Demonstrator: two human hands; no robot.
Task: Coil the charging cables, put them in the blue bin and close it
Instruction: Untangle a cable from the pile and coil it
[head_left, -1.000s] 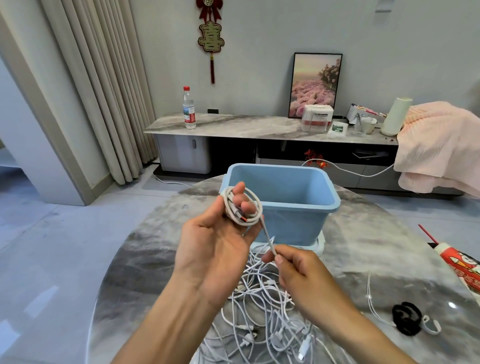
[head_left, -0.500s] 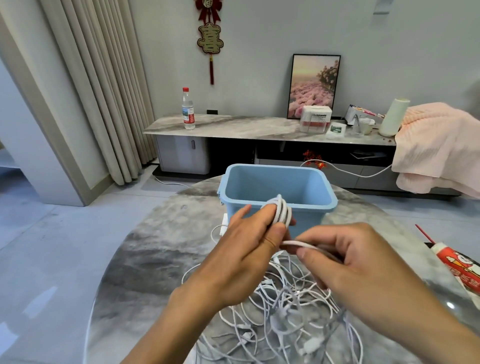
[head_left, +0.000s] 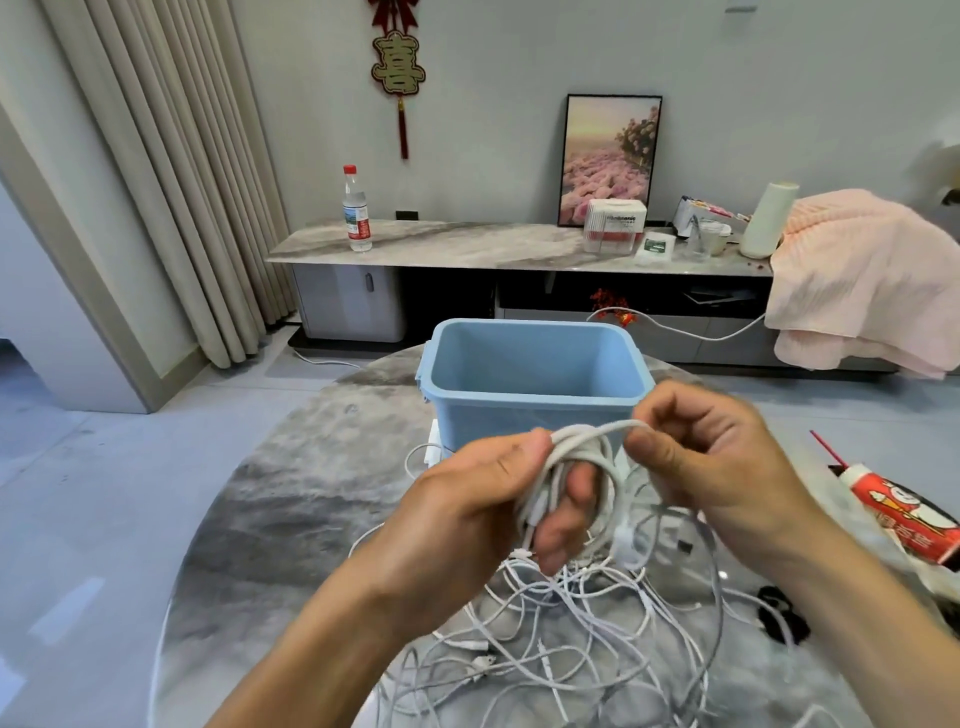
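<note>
Early days — left hand (head_left: 467, 514) grips one small coil (head_left: 571, 467) just in front of the blue bin (head_left: 535, 395), right hand (head_left: 711, 457) pinches its tail. Bin looks empty, no lid on, and a big tangle of cables (head_left: 571, 639) waits on the surface (head_left: 291, 519).

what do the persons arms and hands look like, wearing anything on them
Both arms are bare from as far up the forearm as the head view shows down to the fingertips: no sleeves, gloves, watch, bracelets or rings in sight. The left hand and right hand have short, plain, unpainted nails. No marks or bandages show.
</note>
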